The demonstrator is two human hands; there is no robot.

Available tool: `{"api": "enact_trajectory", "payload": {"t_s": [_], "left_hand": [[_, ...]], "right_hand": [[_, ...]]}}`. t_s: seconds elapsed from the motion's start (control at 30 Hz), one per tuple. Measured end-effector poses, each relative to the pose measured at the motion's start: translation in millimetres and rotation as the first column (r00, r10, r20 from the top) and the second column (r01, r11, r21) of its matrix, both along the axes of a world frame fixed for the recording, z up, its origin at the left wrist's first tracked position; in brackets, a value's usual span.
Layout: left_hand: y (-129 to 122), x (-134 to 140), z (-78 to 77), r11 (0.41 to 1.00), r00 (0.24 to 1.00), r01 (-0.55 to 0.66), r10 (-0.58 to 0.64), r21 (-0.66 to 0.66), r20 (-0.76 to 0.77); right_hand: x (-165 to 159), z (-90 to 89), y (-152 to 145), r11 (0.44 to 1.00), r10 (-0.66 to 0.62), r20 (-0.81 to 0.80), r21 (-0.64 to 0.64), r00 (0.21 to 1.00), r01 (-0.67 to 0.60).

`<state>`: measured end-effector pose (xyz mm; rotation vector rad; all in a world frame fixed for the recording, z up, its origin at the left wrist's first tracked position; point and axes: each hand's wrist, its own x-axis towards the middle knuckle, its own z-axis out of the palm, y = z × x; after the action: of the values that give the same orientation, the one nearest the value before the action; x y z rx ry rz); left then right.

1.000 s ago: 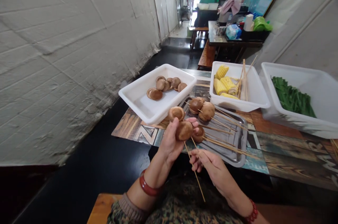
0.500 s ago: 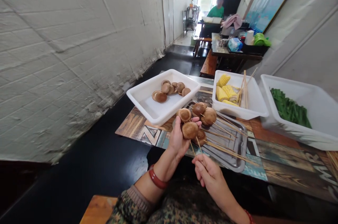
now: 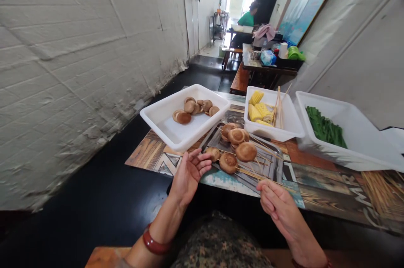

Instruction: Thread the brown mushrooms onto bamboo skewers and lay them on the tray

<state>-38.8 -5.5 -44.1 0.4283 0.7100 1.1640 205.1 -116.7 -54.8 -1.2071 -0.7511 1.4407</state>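
My right hand (image 3: 275,200) pinches the thin stick ends of a mushroom skewer (image 3: 246,151), whose brown caps are over the metal tray (image 3: 280,165). Palm up with fingers spread, my left hand (image 3: 191,175) holds nothing and is just left of the tray. On the tray lie several other skewered mushrooms (image 3: 228,163), their bamboo sticks pointing right. Whether the held skewer touches them I cannot tell. Behind my left hand, a white bin (image 3: 158,130) contains several loose mushrooms (image 3: 182,117).
A second white bin (image 3: 288,133) has corn pieces (image 3: 261,111) and upright sticks. Right of it, another bin (image 3: 366,133) holds green leaves (image 3: 326,129). Bamboo sticks (image 3: 383,192) lie at the table's right. A person in green (image 3: 246,19) sits far back.
My left hand has let go of the mushrooms and moved left and down. My right hand has carried the skewer to the right, over the tray. The view has shifted slightly.
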Motion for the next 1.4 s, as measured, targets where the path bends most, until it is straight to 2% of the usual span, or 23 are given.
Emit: {"api": "enact_trajectory", "payload": {"t_s": [0.1, 0.2, 0.3, 0.43, 0.6, 0.67, 0.7, 0.77, 0.83, 0.9, 0.97, 1.0, 1.03, 1.1, 1.17, 1.27, 1.4], "left_hand": [[-3, -7, -5.7, 0.998, 0.995, -0.062, 0.062, 0.000, -0.080], [-5, -9, -8.8, 0.995, 0.981, -0.095, 0.098, 0.026, -0.169], [-7, -7, -11.0, 0.995, 0.966, -0.085, 0.097, 0.059, -0.239], [-5, -5, -13.7, 0.994, 0.937, -0.068, 0.094, 0.090, -0.336], [-2, -1, -12.8, 0.984, 0.880, -0.025, 0.106, 0.177, -0.462], [-2, 0, -12.5, 0.975, 0.844, 0.003, 0.116, 0.221, -0.524], [-2, 1, -12.8, 0.970, 0.822, 0.019, 0.123, 0.242, -0.556], [-2, 2, -14.5, 0.952, 0.764, 0.046, 0.160, 0.301, -0.625], [-2, 3, -16.3, 0.911, 0.662, 0.075, 0.258, 0.405, -0.704], [-1, 5, -16.1, 0.814, 0.504, 0.141, 0.432, 0.564, -0.748], [1, 9, -13.1, 0.657, 0.345, 0.270, 0.617, 0.704, -0.707], [2, 12, -10.6, 0.574, 0.292, 0.348, 0.685, 0.741, -0.668], [3, 15, -7.9, 0.509, 0.257, 0.427, 0.724, 0.747, -0.640], [7, 21, -3.2, 0.431, 0.213, 0.566, 0.747, 0.703, -0.630], [13, 27, -1.5, 0.404, 0.193, 0.657, 0.727, 0.637, -0.659], [20, 32, -4.5, 0.404, 0.192, 0.718, 0.668, 0.567, -0.719], [26, 34, -6.7, 0.421, 0.203, 0.744, 0.597, 0.518, -0.776]], "right_hand": [[6, 3.7, -1, 0.999, -0.037, -0.010, 0.017, 0.999, 0.037], [4, 5.7, 0, 1.000, -0.002, 0.016, 0.002, 1.000, 0.001], [-6, 5.8, 4, 0.992, 0.126, 0.069, -0.037, 0.990, -0.123], [-20, 5.7, 19, 0.954, 0.299, 0.129, -0.077, 0.946, -0.291], [-20, 9.6, 46, 0.902, 0.432, 0.238, -0.139, 0.870, -0.410], [-15, 13.6, 50, 0.902, 0.431, 0.324, -0.151, 0.842, -0.403], [-12, 16.1, 51, 0.912, 0.408, 0.416, -0.143, 0.813, -0.385], [-5, 21.1, 48, 0.938, 0.303, 0.664, -0.080, 0.684, -0.337], [1, 24.9, 43, 0.944, 0.165, 0.853, 0.010, 0.496, -0.330], [5, 25.9, 40, 0.928, 0.079, 0.932, 0.060, 0.353, -0.367], [6, 24.3, 38, 0.911, 0.032, 0.960, 0.086, 0.277, -0.404], [5, 22.9, 38, 0.905, 0.007, 0.968, 0.101, 0.250, -0.414], [4, 21.6, 38, 0.901, -0.017, 0.974, 0.113, 0.225, -0.420], [3, 20.8, 37, 0.896, -0.048, 0.980, 0.128, 0.194, -0.425], [4, 24.2, 35, 0.887, -0.055, 0.979, 0.138, 0.196, -0.441], [12, 35.9, 33, 0.868, -0.104, 0.965, 0.207, 0.242, -0.452], [35, 48.0, 46, 0.847, -0.307, 0.909, 0.395, 0.281, -0.356]]}}
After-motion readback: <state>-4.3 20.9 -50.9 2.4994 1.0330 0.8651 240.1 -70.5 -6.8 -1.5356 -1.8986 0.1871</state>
